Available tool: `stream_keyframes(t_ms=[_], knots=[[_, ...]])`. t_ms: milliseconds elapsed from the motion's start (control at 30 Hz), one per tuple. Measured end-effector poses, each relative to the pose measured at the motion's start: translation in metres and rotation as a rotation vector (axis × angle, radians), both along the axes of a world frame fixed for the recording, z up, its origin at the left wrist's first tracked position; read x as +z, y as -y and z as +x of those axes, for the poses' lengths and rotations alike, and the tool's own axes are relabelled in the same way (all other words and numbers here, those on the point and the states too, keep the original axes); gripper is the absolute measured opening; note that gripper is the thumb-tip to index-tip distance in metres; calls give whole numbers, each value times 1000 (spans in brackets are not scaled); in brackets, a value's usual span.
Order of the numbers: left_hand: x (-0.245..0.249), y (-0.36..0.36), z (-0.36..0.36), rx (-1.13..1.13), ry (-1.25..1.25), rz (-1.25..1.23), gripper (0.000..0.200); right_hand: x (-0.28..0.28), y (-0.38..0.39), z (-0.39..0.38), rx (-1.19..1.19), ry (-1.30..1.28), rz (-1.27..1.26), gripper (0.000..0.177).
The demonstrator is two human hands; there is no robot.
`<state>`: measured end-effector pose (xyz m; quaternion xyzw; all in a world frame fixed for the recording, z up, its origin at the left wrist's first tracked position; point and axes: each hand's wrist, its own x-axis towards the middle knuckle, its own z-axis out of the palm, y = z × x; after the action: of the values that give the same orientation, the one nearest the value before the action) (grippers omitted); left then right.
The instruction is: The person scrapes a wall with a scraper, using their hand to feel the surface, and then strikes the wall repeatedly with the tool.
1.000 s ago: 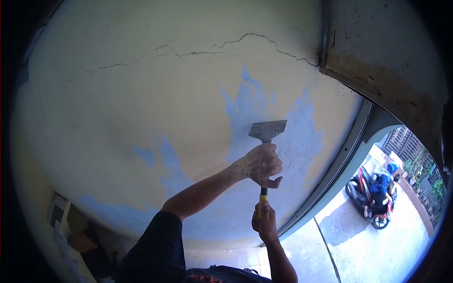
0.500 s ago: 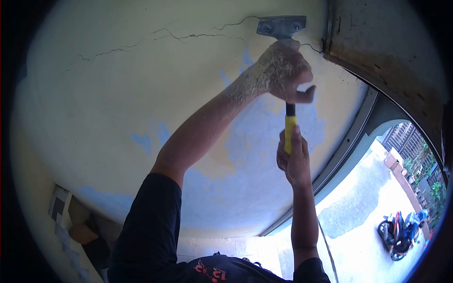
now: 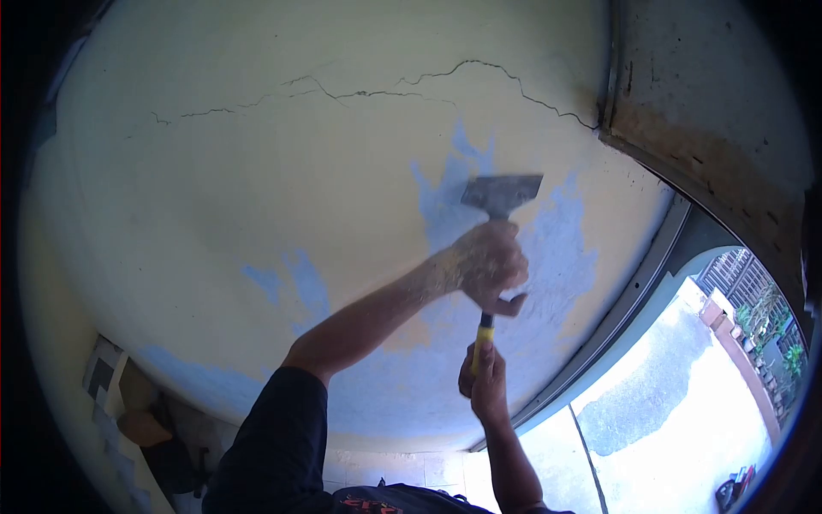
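A long-handled scraper (image 3: 501,193) with a wide grey blade lies against the wall, over a patch of blue under the cream paint. My left hand (image 3: 492,267), dusted with pale flakes up the wrist, is closed round the upper shaft just below the blade. Lower down, my right hand (image 3: 486,381) grips the yellow part of the handle. Above the blade, a thin dark crack (image 3: 522,90) runs across the cream wall (image 3: 214,188).
At the right, a dark frame edge (image 3: 638,287) borders an opening onto bright paving (image 3: 719,385), with plants and a fence beyond. A stained panel (image 3: 711,103) fills the upper right. Objects including a brown rounded one (image 3: 144,427) stand lower left.
Both hands and the scraper have moved down and slightly left, away from the crack. The view has shifted, and less of the motorcycle outside shows.
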<state>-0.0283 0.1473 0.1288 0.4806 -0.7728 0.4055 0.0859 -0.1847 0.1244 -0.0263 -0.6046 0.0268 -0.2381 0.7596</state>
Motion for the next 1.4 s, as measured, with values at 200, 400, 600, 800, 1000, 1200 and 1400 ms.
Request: stream_keyframes(t_ms=[200,400,600,800,1000,1200,1400], knots=[[106,15,8,42,173,-260,29,95,14,23,-42,159,-18,48],[89,-2,-28,-44,137,-245,32,75,16,-14,-64,140,-169,52],[-18,-20,-18,43,-9,93,32,-15,-14,-24,50,-31,55,51],[7,6,18,-74,35,-65,30,8,0,15,-32,47,-2,47],[145,10,7,96,172,-311,30,129,20,28,-45,233,-112,54],[82,-21,-42,-48,90,-147,31,70,-1,-34,-26,133,-184,54],[-16,-33,-8,21,-61,37,30,-1,-23,-27,66,-91,65,49]])
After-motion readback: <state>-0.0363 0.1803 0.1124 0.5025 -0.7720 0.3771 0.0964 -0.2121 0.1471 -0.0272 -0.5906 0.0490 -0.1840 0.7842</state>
